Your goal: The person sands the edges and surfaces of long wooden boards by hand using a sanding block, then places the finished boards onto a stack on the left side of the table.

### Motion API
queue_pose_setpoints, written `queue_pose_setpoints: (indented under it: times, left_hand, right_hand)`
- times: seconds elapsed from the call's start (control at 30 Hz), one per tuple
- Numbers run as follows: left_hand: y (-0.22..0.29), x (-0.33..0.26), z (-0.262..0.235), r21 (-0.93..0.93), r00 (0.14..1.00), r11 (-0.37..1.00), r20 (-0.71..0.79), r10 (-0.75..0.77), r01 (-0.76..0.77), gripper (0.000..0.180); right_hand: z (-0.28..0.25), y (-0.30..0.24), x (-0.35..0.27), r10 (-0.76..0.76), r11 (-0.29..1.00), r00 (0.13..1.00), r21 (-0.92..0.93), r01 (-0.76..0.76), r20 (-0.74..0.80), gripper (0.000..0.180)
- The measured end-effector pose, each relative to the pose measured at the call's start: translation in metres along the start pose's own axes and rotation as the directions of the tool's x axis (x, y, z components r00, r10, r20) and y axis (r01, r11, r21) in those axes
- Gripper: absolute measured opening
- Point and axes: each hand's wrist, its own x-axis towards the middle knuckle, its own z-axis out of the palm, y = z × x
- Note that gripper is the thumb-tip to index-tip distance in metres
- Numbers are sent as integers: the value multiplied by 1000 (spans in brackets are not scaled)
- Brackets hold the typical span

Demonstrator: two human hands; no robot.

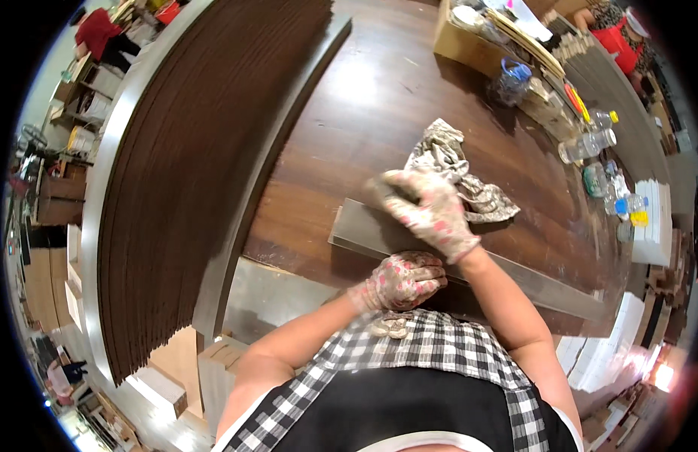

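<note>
Curling the fingers of the left hand (409,280) at the near edge of the grey strip (373,232), too hidden for telling whether gripping it; bending the blurred fingers of the right hand (436,214) above it, too unclear for telling any grasp; having the strip lying below the right fingers and just ahead of the left, stretching off rightward; having a crumpled cloth (442,148) lying just past the right fingers

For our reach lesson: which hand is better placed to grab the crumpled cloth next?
Probably the right hand: it appears beside the cloth; the left hand is farther off, near the apron.
</note>
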Motion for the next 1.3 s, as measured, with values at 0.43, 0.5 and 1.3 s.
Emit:
queue_pose_setpoints:
  times: [0.43,0.5,1.3]
  left_hand:
    - [8,17,-12,25,1000,999,-13,-21,21,14]
    - [7,16,-9,52,1000,998,16,-20,19,16]
    - [68,125,66,348,927,929,296,-232,122,72]
  right_hand:
    - [-82,12,-98,216,907,966,-338,-253,-145,17]
    - [-56,-5,-83,213,923,976,-315,-219,-55,17]
    - [-218,104,-236,302,683,876,-556,-474,-376,13]
